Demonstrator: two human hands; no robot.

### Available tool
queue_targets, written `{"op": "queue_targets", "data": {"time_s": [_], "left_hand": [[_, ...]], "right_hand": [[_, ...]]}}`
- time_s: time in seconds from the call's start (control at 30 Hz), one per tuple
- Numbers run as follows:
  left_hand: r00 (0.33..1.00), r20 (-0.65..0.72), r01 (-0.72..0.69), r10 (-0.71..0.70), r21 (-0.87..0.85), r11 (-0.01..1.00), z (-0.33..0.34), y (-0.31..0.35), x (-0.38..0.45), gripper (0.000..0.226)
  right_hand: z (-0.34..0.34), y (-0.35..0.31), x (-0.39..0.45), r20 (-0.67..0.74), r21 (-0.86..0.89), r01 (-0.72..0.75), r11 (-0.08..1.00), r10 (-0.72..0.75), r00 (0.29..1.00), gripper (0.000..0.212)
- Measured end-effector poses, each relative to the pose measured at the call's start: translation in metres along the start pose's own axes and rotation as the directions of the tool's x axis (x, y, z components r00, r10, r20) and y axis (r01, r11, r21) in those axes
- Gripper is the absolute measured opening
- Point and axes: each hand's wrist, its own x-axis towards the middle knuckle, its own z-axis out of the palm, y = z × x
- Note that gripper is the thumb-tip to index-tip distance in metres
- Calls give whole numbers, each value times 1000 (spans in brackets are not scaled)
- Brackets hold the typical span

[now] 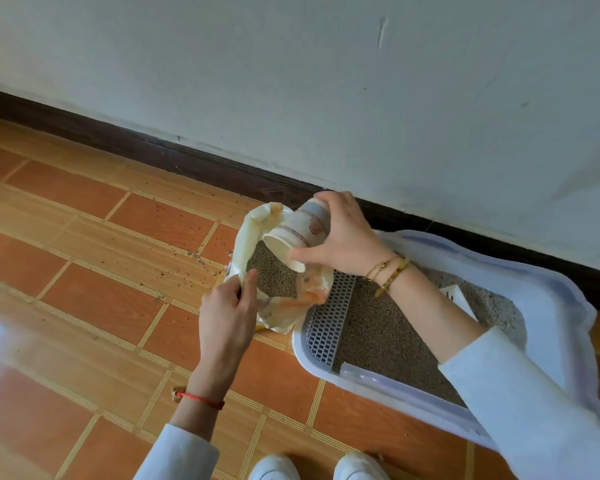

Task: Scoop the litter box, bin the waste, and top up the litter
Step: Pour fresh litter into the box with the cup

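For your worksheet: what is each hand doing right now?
Left hand: shut on the litter bag rim.
Right hand: shut on the paper cup.

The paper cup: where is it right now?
The cup sits centre frame in the right hand, tilted mouth-down into the open litter bag, just left of the litter box.

Two hands (226,315) (perhaps three bracelets (390,271))
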Motion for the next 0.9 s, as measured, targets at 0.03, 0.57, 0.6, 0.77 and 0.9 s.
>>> {"op": "queue_targets", "data": {"time_s": [0.03, 0.57, 0.6, 0.77, 0.9], "left_hand": [[1000, 0, 5, -5, -2, 1000, -1, -1, 1, 53], [1000, 16, 16, -16, -45, 999, -7, -10, 16, 53], [1000, 11, 25, -25, -48, 999, -8, -10, 18, 53], [999, 25, 41, -40, -47, 998, -5, -15, 21, 54], [999, 45, 2, -1, -24, 1000, -3, -16, 17, 53]], "right_hand": [[9, -5, 4, 32, -70, 37, 997, -35, 999, 100], [85, -21, 39, 169, -448, 316, 836, -268, 948, 94], [89, -20, 41, 164, -470, 316, 824, -270, 949, 94], [103, -7, 43, 190, -564, 343, 751, -286, 939, 69], [108, 0, 41, 188, -445, 304, 842, -244, 951, 72]]}}
